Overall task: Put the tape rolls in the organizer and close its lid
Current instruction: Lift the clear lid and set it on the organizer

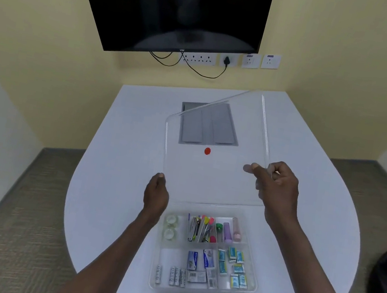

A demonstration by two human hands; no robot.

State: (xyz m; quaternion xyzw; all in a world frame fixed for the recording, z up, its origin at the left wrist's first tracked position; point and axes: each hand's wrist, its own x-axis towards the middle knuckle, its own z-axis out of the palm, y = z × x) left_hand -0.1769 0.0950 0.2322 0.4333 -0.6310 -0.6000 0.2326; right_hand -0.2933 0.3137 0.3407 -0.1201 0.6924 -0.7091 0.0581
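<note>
Rounded white table (pixel 108 183) under wall-mounted black TV (pixel 170 5). Clear lid (pixel 210 175) raised above clear organizer (pixel 254 285), tilted. Left hand (pixel 156 192) pinches lid's 8 o'clock corner; right hand (pixel 277 187) grips its 3 o'clock edge. Two tape rolls (pixel 170 226) sit in organizer's 10 o'clock compartment. Batteries (pixel 172 275) at 7 o'clock. Red dot (pixel 207 151) beyond lid, on table.

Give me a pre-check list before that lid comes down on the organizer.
1. Tape rolls in their compartment, far left: ok.
2. Left hand gripping the lid at its left edge: ok.
3. Right hand gripping its right edge: ok.
4. Lid's near edge lined up with organizer far wall: cannot tell.
5. Nothing sticking above the rim: cannot tell; pens look heaped.
</note>
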